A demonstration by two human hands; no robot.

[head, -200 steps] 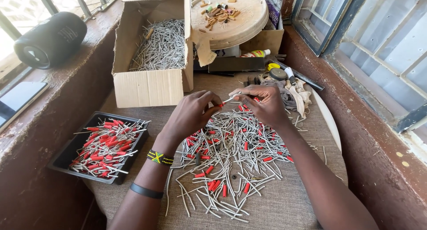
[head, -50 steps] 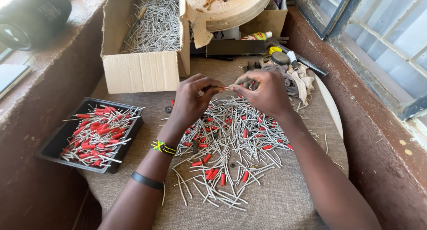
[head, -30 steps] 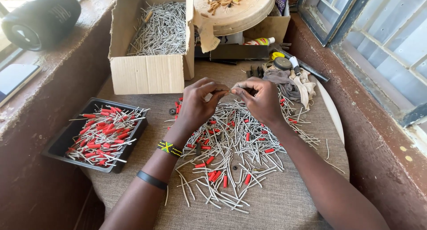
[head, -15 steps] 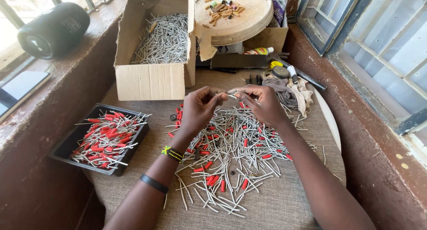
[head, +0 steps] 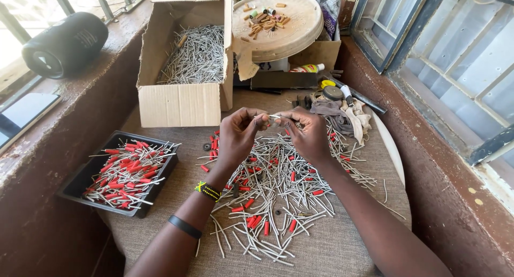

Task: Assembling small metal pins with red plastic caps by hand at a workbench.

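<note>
Both hands meet above the pile of grey sticks (head: 278, 186); left hand (head: 239, 133) and right hand (head: 306, 132) each pinch an end of one thin stick (head: 274, 116), lying level, left-to-right, just in front of the cardboard box (head: 182, 103).

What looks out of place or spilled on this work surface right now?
Mostly orderly. The grey sticks and red sleeves lie loose over the cloth-covered table, a working pile rather than a spill. One small dark ring lies apart near the cardboard box. Both hands pinch one stick.
</note>
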